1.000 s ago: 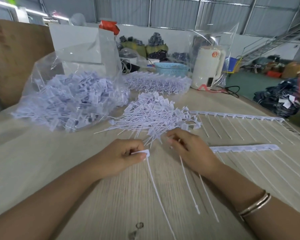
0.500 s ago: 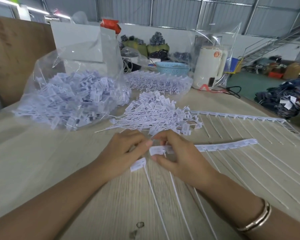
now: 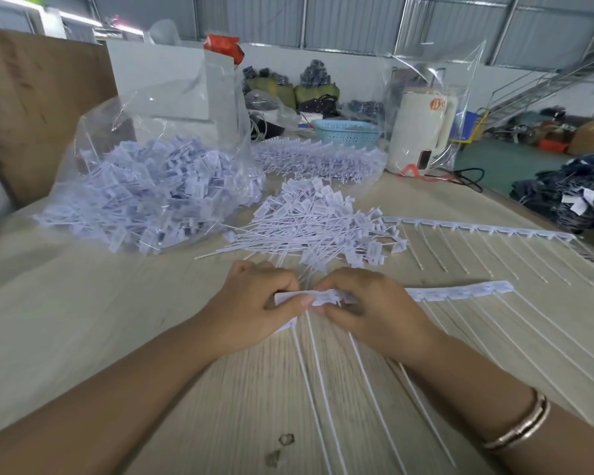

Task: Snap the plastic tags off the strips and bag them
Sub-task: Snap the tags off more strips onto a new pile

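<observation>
Both hands pinch the long white plastic tag strip (image 3: 460, 291): left hand (image 3: 258, 303) grips the end tag, right hand (image 3: 364, 303) holds its neighbour steady for snapping

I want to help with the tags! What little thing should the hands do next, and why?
Probably bend and snap off the end tag. The left hand pinches the end of the strip while the right hand holds it beside. Then it can join the loose pile.
</observation>
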`<state>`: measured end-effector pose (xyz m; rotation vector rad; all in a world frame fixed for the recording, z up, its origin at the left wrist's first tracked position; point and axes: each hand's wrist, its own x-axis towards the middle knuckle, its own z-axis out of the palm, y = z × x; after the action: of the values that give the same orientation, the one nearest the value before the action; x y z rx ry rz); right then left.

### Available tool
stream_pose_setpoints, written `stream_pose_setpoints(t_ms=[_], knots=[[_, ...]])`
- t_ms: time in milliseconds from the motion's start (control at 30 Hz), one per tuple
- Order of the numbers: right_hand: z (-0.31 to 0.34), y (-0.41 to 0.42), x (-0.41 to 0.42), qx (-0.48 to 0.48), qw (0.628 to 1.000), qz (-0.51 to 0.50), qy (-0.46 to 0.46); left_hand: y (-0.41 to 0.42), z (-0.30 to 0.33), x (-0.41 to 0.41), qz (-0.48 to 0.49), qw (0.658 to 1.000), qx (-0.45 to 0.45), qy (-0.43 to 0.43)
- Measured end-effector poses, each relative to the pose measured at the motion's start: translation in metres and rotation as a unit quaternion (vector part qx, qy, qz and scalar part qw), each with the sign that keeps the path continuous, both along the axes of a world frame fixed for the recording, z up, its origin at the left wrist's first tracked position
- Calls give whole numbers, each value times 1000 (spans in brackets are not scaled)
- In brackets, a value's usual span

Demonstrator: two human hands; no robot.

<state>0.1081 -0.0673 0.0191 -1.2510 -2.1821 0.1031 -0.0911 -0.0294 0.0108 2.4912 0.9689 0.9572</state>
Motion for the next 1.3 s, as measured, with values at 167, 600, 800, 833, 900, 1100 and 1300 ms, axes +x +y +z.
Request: stream_pose_setpoints(t_ms=[167,600,800,833,900,1100,1300], knots=[[5,-3,1,-22,1000,-7,10,6,1,1,-15,999,-16,-30],[2,9,6,-110,985,-13,135,2,6,0,-96,972,-157,-146],[-8,11,18,-98,991,-34,89,2,3,-6,-1,999,-25,-37],[-8,9,13,-99,991,-29,89,3,1,-4,30,1000,0,8],[-8,7,4,-95,992,-28,84,4,-3,-2,65,997,6,42],[2,-1,0,-22,998,-61,16,5,-6,-3,88,996,16,21],[3,-9,-18,31,998,-25,-58,-6,0,8,51,998,16,23]])
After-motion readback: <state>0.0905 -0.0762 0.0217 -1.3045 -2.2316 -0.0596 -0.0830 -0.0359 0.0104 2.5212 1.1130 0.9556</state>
